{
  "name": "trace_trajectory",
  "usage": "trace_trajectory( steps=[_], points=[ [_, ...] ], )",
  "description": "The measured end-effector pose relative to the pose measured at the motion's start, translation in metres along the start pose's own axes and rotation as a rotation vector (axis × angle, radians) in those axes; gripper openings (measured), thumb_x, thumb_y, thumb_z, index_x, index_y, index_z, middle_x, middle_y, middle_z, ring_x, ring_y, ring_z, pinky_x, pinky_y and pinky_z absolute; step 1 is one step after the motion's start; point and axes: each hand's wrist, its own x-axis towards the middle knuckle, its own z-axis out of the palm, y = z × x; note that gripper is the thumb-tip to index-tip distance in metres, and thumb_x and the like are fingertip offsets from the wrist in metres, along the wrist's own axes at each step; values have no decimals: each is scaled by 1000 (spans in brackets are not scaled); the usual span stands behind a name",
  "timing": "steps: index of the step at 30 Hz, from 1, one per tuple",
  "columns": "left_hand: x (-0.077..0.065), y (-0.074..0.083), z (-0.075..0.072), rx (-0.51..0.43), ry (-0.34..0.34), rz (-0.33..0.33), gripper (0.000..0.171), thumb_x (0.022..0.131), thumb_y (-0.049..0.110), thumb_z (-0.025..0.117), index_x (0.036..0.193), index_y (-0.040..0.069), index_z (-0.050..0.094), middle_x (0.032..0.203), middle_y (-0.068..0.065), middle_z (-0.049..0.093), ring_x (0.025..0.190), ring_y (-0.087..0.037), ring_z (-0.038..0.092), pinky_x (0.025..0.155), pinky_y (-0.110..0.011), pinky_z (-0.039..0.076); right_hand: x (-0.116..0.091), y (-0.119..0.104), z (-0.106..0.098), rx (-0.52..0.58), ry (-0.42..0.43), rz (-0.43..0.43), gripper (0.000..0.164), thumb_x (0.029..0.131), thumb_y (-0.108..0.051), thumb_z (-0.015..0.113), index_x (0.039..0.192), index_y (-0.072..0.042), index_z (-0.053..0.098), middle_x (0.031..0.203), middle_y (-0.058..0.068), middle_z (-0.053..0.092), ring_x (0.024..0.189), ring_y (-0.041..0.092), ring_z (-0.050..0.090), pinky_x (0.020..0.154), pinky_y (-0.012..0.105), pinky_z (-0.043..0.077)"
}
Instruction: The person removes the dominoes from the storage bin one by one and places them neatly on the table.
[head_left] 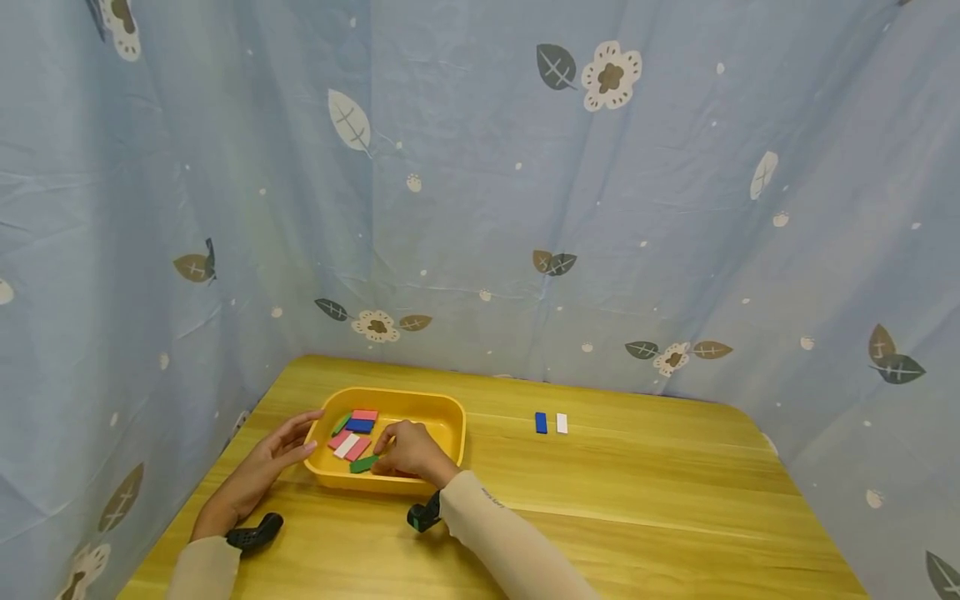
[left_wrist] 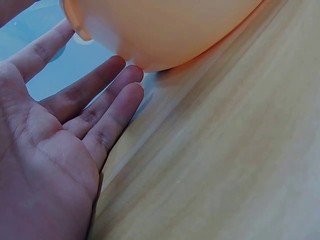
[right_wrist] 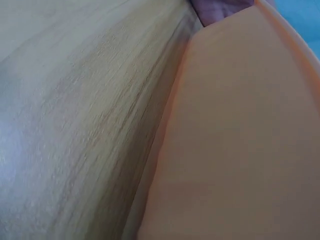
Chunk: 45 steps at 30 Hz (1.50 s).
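Right hand (head_left: 411, 450) apparently pinches a green block (head_left: 362, 465); left hand (head_left: 268, 461), spread, touches the yellow tray (head_left: 360, 482).

Looks like smooth moulded plastic in the yellow tray (head_left: 367, 482) at left, softly shiny at the rim, duller along the wall in both wrist views. Shows wood grain across the bench (head_left: 637, 500), lightly glossy from above, finely streaked and a little rough in the right wrist view. Falls in matt, creased, printed cloth at the curtain (head_left: 465, 217) on the far side. Seems flat and matt on the green block (head_left: 363, 464), material hard to tell. Appears as plain matt cloth on the beige sleeve (head_left: 510, 533) at near centre.
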Motion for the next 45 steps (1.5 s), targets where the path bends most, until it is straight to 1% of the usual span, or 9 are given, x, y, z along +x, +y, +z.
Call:
trace_trajectory(
  steps=[8,13,17,21,25,30,34,40,45],
  points=[
    [-2,0,1,3,-5,2,62,106,32,59,161,22,34,161,-15,32,144,-37,32,102,-23,40,-4,4,-7,-150,10,6,22,79,-18,90,76,-14,69,70,-9,59,61,8,51,59,23,46],
    [-3,-2,0,-3,-11,17,61,107,30,58,162,21,33,164,-14,27,148,-39,24,100,-19,39,-6,5,-12,-213,6,29,45,80,-20,89,49,-13,56,45,-7,35,41,10,26,43,24,25],
    [-3,-3,-2,-6,-11,26,60,107,29,58,162,20,33,164,-15,27,148,-40,23,94,-11,38,-5,3,-14,-268,-25,38,61,81,-28,89,41,-16,45,40,-7,24,36,9,15,40,24,15],
    [-3,-3,-2,-5,-10,26,60,107,29,58,162,21,33,163,-15,28,146,-39,26,94,-11,39,-5,3,-15,-316,-65,20,56,82,-35,89,48,-17,48,46,-8,31,39,8,25,43,23,22],
    [-3,-2,-1,-5,-9,28,61,107,29,58,162,21,33,163,-15,28,145,-37,28,94,-10,39,-6,4,-16,-282,-66,-2,29,81,-26,90,79,-15,64,67,-8,53,58,9,46,58,23,42],
    [-3,-2,0,-9,-8,23,61,107,30,58,162,20,33,162,-16,28,146,-38,28,94,-10,40,-4,6,-18,-141,-78,19,42,79,-14,92,113,-14,68,89,1,66,58,15,54,61,25,50],
    [-2,-1,0,-8,-6,16,62,107,31,59,162,21,33,161,-16,30,143,-34,33,94,-11,41,-3,7,-18,-118,-82,31,42,78,-11,91,115,-17,72,86,-1,67,53,14,52,55,24,47],
    [-2,-1,0,-15,-12,26,61,107,29,58,162,21,33,161,-16,31,132,-8,42,95,-12,41,-2,8,-17,-102,-77,27,38,79,-11,91,112,-15,73,68,-1,63,50,14,52,53,24,47],
    [-2,-1,1,-19,-13,32,61,107,29,58,162,21,33,161,-16,31,128,-2,43,95,-12,41,-1,8,-17,-133,-68,3,37,79,-18,92,110,-11,73,64,-1,63,49,13,54,58,22,49]
  ],
)
